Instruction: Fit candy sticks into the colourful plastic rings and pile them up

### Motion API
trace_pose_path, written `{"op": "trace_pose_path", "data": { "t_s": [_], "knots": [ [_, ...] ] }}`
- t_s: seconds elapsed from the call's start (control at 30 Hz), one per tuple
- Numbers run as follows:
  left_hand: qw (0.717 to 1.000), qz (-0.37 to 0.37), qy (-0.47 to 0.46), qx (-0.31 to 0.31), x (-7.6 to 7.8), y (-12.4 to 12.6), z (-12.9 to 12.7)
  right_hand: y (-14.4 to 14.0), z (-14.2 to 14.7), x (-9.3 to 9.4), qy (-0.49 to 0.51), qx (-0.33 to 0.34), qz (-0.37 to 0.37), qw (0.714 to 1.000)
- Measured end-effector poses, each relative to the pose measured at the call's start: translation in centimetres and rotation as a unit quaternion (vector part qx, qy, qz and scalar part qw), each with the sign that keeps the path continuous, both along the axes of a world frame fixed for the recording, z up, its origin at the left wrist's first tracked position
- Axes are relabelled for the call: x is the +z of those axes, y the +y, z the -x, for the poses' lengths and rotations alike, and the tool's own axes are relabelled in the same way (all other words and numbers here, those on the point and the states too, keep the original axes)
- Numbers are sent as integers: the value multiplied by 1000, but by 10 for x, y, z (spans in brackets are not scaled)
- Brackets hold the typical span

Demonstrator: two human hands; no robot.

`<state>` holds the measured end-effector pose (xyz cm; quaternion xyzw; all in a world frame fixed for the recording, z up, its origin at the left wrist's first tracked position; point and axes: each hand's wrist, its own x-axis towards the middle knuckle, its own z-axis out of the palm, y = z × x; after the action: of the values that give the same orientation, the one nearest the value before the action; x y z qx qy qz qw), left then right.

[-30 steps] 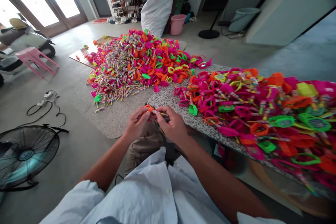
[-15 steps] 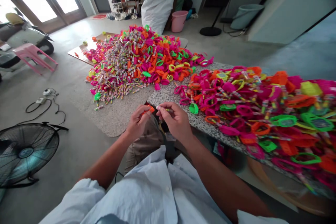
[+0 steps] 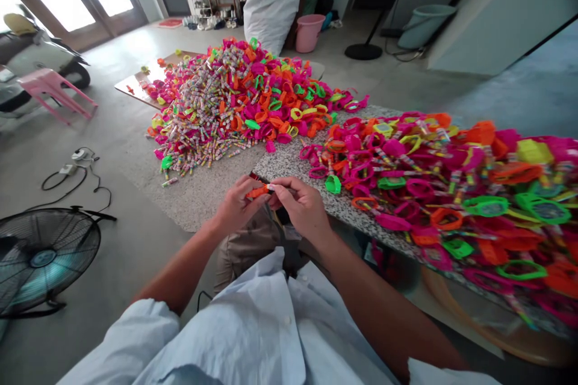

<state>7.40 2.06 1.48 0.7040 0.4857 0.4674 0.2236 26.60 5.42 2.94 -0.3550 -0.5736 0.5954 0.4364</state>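
Note:
In front of my lap, my left hand is closed around an orange plastic toy watch. My right hand pinches a small whitish tube between thumb and fingers, its end meeting the orange piece. The fingers cover most of the tube, so whether it sits inside the watch cannot be told. Past my hands lies a heap of small wrapped tubes mixed with pink, orange, yellow and green watches. At my right, a second pile of bright toy watches, many with tubes on them, covers the speckled tabletop.
A black floor fan stands at the left, below a power strip with cords. Further off are a pink stool, a scooter, a white sack, a pink bucket and a grey-blue bin.
My two hands have come together: the tube in my right hand, apart from the orange watch before, now meets it. The piles look unchanged.

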Motion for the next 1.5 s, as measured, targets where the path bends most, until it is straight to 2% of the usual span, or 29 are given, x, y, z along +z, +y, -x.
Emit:
{"op": "trace_pose_path", "data": {
  "t_s": [0.3, 0.77, 1.03, 1.27, 1.37, 1.5],
  "knots": [
    [998, 6, 55, -18, 10, 2, 4, 1, -2, 1, -25, -8, 5, 1000],
    [989, 24, 146, -11, 17, 2, 8, 4, -9, 0, -129, 6, -66, 989],
    [981, 6, 189, -42, 18, 5, 10, 9, -16, 8, -148, 62, -47, 986],
    [973, -19, 218, -78, 17, 11, 11, 21, -28, 12, -216, 131, -112, 961],
    [971, -43, 212, -100, 15, 13, 9, 24, -31, 14, -231, 147, -111, 955],
    [966, -35, 227, -118, 14, 13, 6, 28, -34, 18, -250, 168, -96, 949]
  ]
}}
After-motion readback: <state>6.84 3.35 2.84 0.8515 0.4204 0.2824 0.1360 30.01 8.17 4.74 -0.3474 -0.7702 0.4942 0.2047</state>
